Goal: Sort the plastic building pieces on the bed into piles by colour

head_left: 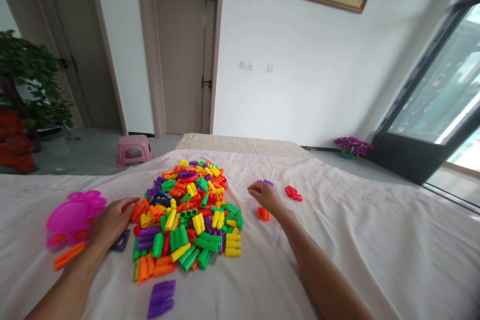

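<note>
My left hand (111,220) reaches to the left edge of a heap of colourful plastic building blocks (187,210). Its fingers stretch out beside orange blocks (139,210); whether they touch cannot be told. Past the heap, to the right, my right hand (264,195) is low over the cloth with its fingers drawn together. Whatever is in them is hidden. Just behind it shows a purple block (267,181). Close by its wrist lies an orange block (263,214), and farther right a red block (293,193). The blocks look like short joined tubes.
A pink plastic tray (69,215) lies left, partly behind my left arm, with orange blocks (69,256) and a dark flat piece (120,241) near it. A purple block (162,299) sits at the front. Pale wrinkled cloth (375,250) covers the table. A pink stool (134,150) stands beyond.
</note>
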